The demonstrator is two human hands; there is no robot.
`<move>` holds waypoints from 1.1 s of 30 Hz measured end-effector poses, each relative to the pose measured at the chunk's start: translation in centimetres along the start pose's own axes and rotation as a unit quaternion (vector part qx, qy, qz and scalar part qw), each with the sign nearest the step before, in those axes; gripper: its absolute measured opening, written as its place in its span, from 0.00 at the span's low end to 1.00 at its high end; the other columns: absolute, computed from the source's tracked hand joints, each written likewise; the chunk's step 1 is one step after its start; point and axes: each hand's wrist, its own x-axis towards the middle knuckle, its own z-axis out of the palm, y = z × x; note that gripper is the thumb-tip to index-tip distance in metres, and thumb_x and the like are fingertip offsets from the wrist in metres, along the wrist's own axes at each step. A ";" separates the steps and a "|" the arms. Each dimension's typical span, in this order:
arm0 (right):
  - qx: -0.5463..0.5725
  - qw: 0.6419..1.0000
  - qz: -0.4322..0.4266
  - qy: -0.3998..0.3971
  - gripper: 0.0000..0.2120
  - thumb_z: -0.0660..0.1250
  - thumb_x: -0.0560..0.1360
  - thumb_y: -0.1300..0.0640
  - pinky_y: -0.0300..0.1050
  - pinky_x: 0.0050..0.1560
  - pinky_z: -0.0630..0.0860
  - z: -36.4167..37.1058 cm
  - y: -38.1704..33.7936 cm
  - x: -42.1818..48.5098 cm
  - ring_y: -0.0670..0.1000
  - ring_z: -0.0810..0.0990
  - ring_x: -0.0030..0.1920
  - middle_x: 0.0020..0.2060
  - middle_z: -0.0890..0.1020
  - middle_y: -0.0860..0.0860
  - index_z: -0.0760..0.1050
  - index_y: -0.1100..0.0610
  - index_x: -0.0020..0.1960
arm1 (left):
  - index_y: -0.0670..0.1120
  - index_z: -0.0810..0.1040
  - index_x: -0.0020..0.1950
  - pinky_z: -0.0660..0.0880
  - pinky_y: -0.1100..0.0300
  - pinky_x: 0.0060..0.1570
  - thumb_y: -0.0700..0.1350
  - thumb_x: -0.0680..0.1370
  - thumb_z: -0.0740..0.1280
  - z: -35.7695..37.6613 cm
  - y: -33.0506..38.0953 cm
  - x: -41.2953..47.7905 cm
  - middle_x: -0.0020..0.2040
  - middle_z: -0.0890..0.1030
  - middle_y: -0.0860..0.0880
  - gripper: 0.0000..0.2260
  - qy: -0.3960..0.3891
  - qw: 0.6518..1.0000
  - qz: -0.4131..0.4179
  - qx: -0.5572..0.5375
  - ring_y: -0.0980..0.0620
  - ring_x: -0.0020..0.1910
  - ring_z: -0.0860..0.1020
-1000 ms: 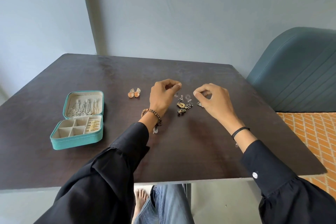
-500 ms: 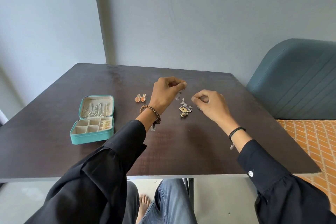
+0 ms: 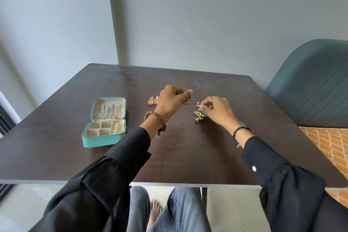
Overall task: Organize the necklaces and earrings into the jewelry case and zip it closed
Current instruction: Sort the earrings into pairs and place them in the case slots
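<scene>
Dark table (image 3: 188, 156). Near-left on it: teal jewelry case (image 3: 103, 140), open, lid laid flat on far side. Gold earrings (image 3: 117, 128) sit in tray's right slot; necklaces (image 3: 107, 112) lie in the lid. Mid table: earring pile (image 3: 199, 115), btwn the hands. Right hand (image 3: 218, 111) is just right of pile, fingers curled, thumb & finger pinching a silver earring (image 3: 203, 109) at pile's far edge. Left hand (image 3: 172, 101) is a bit farther & left, thumb & finger pinching a tiny thing (image 3: 189, 98), too small to tell what. Orange earring pair (image 3: 153, 100) lies just left of that hand. Blue chair (image 3: 310, 84) far right.
</scene>
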 end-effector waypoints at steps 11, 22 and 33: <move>-0.011 1.000 0.013 -0.023 0.07 0.71 0.77 0.55 0.48 0.51 0.79 0.5 -0.6 0.8 0.48 0.80 0.45 0.39 0.80 0.41 0.81 0.46 0.41 | 0.42 0.83 0.44 0.76 0.73 0.37 0.50 0.81 0.71 -0.4 -0.3 -0.3 0.36 0.84 0.47 0.13 0.033 0.999 -0.001 0.019 0.60 0.31 0.82; 0.182 0.979 0.034 0.081 0.04 0.69 0.79 0.54 0.35 0.45 0.73 -2.7 -1.8 -1.1 0.44 0.82 0.45 0.45 0.86 0.45 0.82 0.53 0.48 | 0.36 0.82 0.51 0.75 0.73 0.35 0.42 0.84 0.65 -1.0 0.7 -1.6 0.39 0.81 0.47 0.11 0.041 0.999 -0.011 0.008 0.55 0.35 0.80; 0.379 0.925 -0.003 0.012 0.04 0.66 0.82 0.60 0.35 0.45 0.76 -5.0 -5.3 -3.7 0.45 0.84 0.46 0.48 0.88 0.52 0.75 0.61 0.54 | 0.41 0.83 0.51 0.79 0.67 0.40 0.50 0.83 0.66 -1.9 2.1 -3.5 0.45 0.87 0.47 0.13 -0.007 1.000 0.026 -0.009 0.56 0.42 0.82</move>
